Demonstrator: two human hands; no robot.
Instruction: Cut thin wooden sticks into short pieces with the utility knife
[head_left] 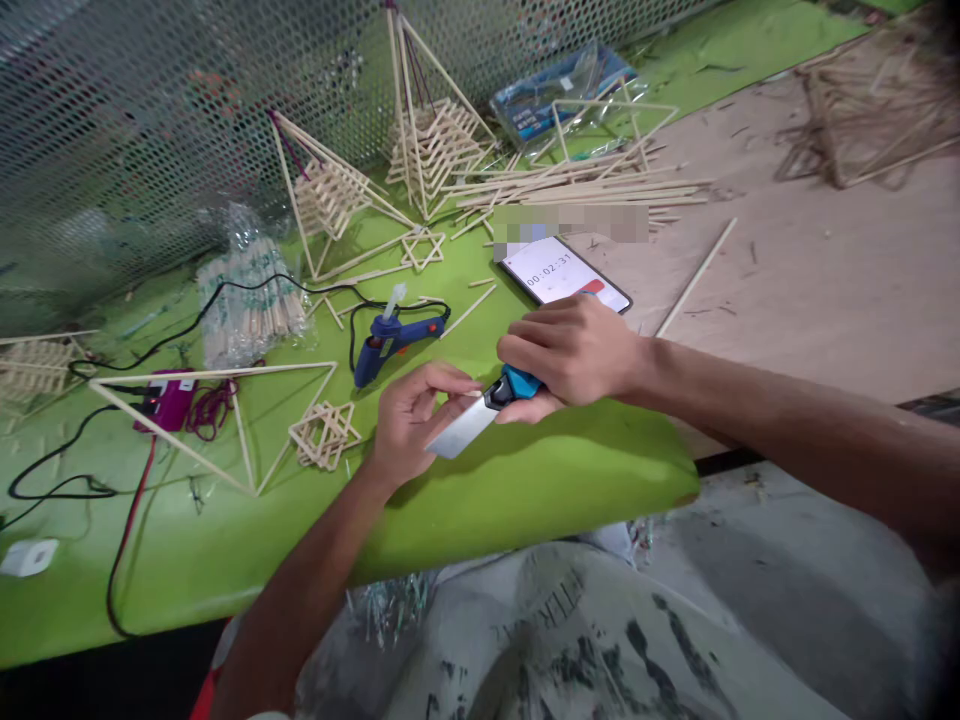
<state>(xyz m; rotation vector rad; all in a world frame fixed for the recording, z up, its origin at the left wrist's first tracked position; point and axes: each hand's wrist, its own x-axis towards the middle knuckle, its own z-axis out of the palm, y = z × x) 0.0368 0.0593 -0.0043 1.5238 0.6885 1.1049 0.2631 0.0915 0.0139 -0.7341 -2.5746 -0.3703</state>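
Observation:
My right hand [577, 350] is wrapped round the blue and black handle of a utility knife [459, 428]. Its wide silver blade points down and left, in front of the fingers of my left hand [405, 415]. Those fingers are pinched together on a thin wooden stick [471, 393], of which only a short pale bit shows near the knife's handle. A blue glue gun [375, 345] with a clear glue stick lies just beyond my left hand. Past my right hand lies a phone [555, 272] with a running timer on its screen.
Stick pyramids [431, 150] stand at the back by a perforated metal panel [187, 110]. A triangular stick frame [180, 375], a star-shaped stick piece [324, 436] and a purple box [165, 400] with cables lie left. Loose sticks [570, 190] and bagged sticks [251, 300] lie farther back.

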